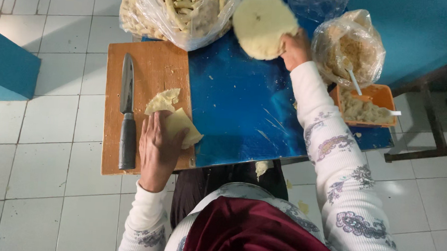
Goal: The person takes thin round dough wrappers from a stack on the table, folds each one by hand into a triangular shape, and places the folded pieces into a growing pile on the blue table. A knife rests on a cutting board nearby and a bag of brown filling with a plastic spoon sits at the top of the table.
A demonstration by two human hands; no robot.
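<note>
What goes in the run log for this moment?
left hand: flat on dough piece, cutting board | right hand: lifting round dough sheet | knife: idle

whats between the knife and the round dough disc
In the head view, the left hand pressing folded dough pieces, then bare blue table, lie between knife and disc.

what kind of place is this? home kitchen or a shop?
Likely a small food-prep spot, home or stall; I cannot tell which. A wooden cutting board with a knife sits on a blue table, clear bags of cut dough strips stand behind, and the floor is white tile.
</note>
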